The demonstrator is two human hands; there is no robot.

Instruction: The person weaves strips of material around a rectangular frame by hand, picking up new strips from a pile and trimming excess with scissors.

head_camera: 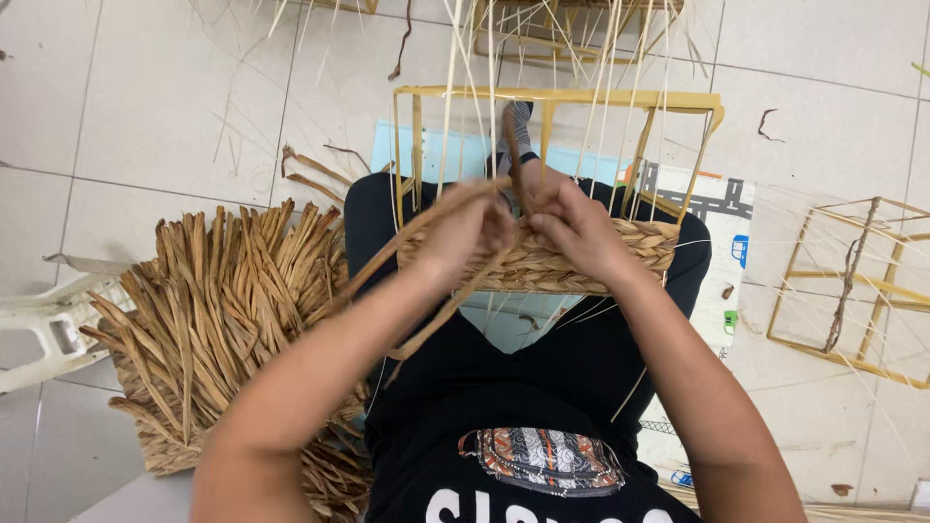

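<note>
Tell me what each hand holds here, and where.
Left hand and right hand both pinch brown fibre strands right at the woven band on the yellow frame.

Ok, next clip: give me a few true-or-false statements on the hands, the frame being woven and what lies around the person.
1. Both hands, left hand and right hand, grip brown fibre strands at the woven band. True.
2. The yellow frame rests on a table. False: it sits on the person's lap, above the tiled floor.
3. A bundle of dried strands lies on the person's left. True.
4. Another bare frame lies on the floor to the right. True.
5. The weaving covers the whole frame. False: only a low band is woven; thin upright stakes stand bare.
</note>
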